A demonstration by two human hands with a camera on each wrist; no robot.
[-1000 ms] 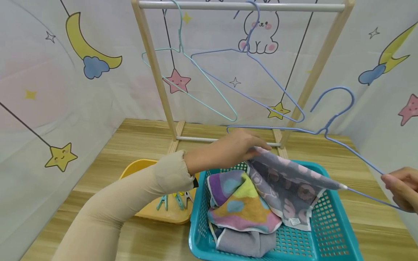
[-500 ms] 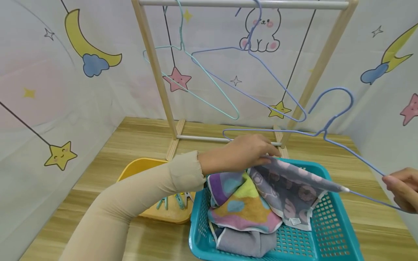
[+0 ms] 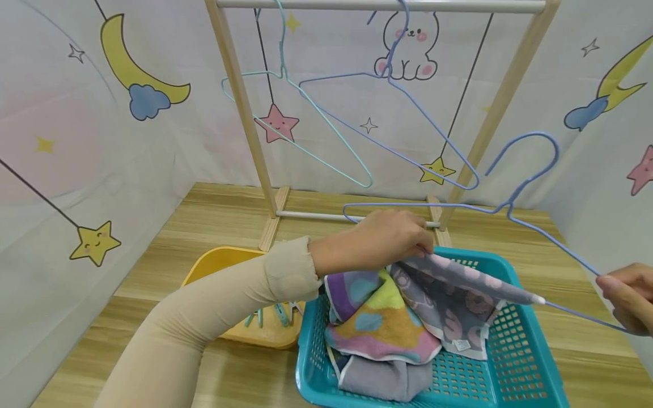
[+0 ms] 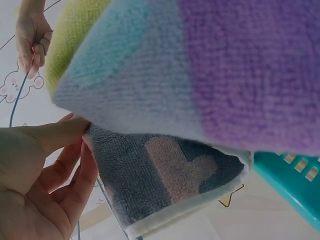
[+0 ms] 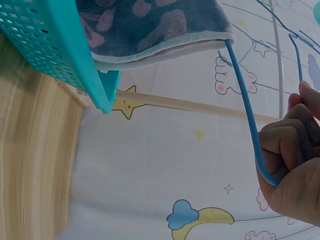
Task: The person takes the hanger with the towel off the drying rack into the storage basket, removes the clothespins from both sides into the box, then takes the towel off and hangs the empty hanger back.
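Observation:
At the right edge of the head view, my right hand (image 3: 630, 297) grips one end of a blue wire hanger (image 3: 530, 221), its hook pointing up. A grey towel with pink patterns (image 3: 459, 306) is folded over the hanger's lower bar. My left hand (image 3: 385, 241) pinches the towel's upper edge; the left wrist view shows thumb and fingers (image 4: 75, 175) on the grey cloth (image 4: 150, 175). Below, the towel drapes into a teal basket (image 3: 535, 340). Beside it in the basket lie a multicoloured towel (image 3: 388, 328) and a folded grey cloth (image 3: 388, 378).
Behind the basket stands a wooden rack with a white top rail (image 3: 326, 5). A mint hanger (image 3: 331, 127) and another blue hanger (image 3: 428, 122) hang from it. A yellow tray (image 3: 219, 258) with several clothespins (image 3: 280, 314) sits left of the basket, partly behind my left sleeve.
My left hand has moved right and slightly down along the hanger with the towel's edge. The hanger's left end has dipped a little. My right hand keeps its grip.

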